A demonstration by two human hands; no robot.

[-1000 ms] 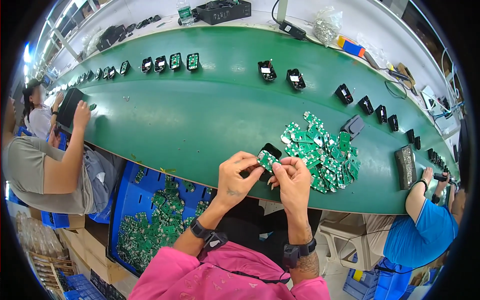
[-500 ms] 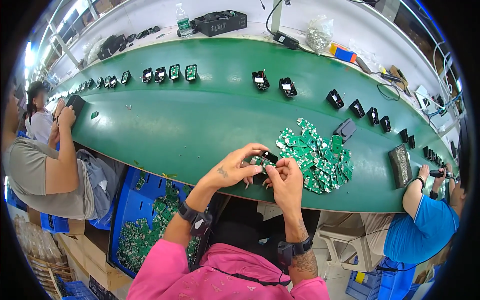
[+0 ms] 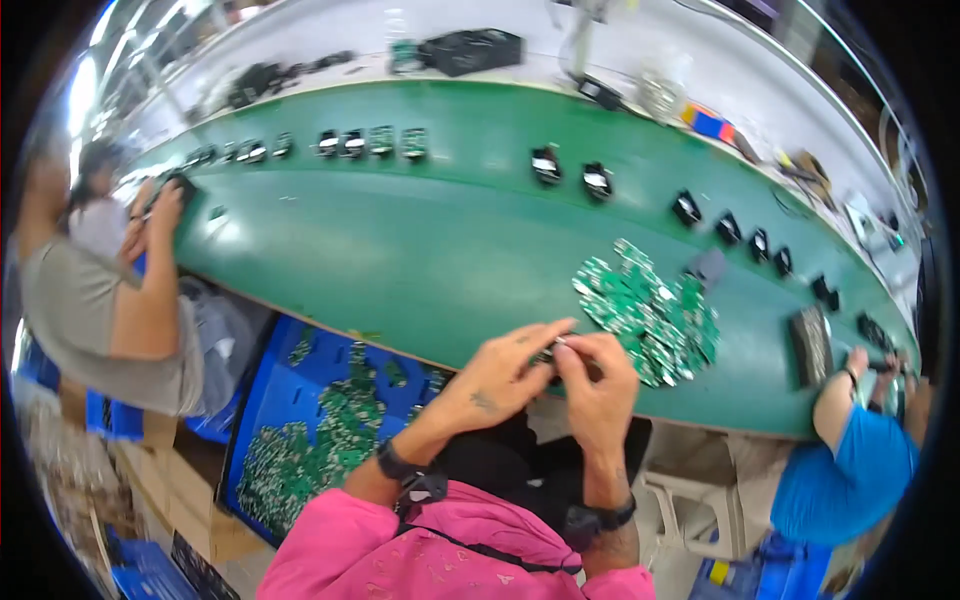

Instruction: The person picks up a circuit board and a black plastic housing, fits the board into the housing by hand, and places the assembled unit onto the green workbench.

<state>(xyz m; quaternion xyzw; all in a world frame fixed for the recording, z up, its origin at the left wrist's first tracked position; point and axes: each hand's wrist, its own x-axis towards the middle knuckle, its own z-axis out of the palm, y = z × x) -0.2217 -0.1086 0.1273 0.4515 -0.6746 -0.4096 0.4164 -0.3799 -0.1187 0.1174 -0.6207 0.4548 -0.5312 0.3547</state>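
Close together at the near edge of the green worktable [image 3: 400,250], both my hands are closed around a small black plastic case [image 3: 546,354]. My left hand [image 3: 505,382] grips it from the left, fingers wrapped over it. My right hand [image 3: 602,385] pinches thumb and fingertips at its right end; what lies in that pinch is hidden and blurred. Most of the case is covered by my fingers, and its inside does not show. Just beyond my right hand lies a heap of green circuit boards [image 3: 650,310].
Rows of open black cases [image 3: 597,181] stand along the table's far side. A blue bin [image 3: 290,375] of circuit boards is below the edge at left. A grey block [image 3: 708,268] touches the heap's far side. People sit at left [image 3: 110,300] and right [image 3: 840,450].
My view has shifted and blurred. My hands have closed in around the case, and the green board visible in it before is now hidden. My right fingers have drawn into a pinch.
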